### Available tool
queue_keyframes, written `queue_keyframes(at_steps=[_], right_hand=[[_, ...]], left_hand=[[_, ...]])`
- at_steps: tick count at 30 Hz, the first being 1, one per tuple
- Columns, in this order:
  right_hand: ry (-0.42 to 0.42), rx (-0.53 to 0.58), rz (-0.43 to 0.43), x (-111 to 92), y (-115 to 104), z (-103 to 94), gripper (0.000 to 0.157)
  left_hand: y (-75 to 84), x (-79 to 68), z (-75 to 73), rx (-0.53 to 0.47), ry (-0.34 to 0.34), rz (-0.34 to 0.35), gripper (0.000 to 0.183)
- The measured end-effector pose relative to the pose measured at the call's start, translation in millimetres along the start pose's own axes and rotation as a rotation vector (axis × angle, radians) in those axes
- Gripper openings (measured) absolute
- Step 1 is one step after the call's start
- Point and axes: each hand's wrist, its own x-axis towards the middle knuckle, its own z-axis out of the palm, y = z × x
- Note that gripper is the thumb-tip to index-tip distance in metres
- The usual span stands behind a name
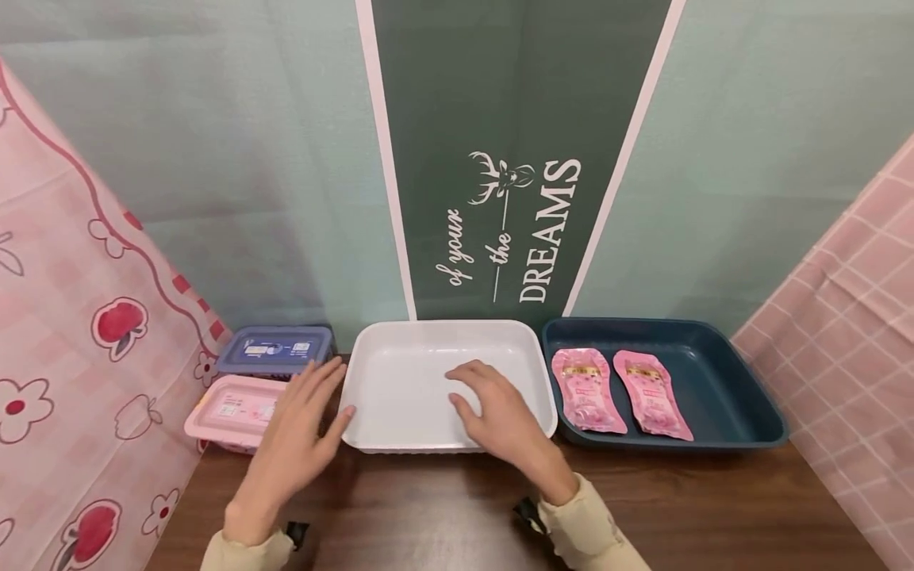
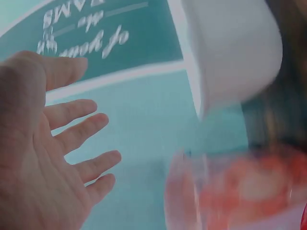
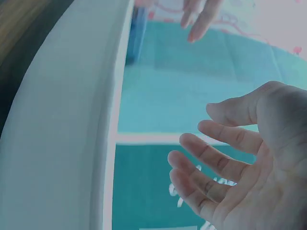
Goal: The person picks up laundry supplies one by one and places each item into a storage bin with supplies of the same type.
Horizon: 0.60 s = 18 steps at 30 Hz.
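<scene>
My left hand hovers between the pink lidded box and the white tray, fingers straight and thumb spread toward the tray's left rim. In the left wrist view its palm holds nothing. Over the right part of the white tray is my right hand, its fingers loosely bent with nothing between them, as the right wrist view also shows. Behind the pink box stands a blue lidded box. Two pink pouches, a left pouch and a right pouch, lie in a dark blue tray.
All the containers stand on a brown wooden table. A green cloth backdrop with printed white lettering rises behind them. Patterned pink cloth hangs at the left, and a pink checked cloth borders the right.
</scene>
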Motion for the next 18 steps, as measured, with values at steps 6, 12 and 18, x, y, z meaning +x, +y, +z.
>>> queue_keyframes(at_steps=[6,12,18], right_hand=[[-0.049,0.076,-0.031,17,-31,22.2,0.028],[-0.08,0.128,-0.06,30,-54,45.2,0.031],[-0.205,0.014,-0.206,27,-77,72.9,0.046]], left_hand=[[-34.7,-8.4,-28.4,0.003,0.086,-0.09,0.059],[-71.3,-19.9,-45.6,0.035,0.121,-0.17,0.057],[-94.7,-33.1,-50.4,0.041,0.074,-0.265,0.056]])
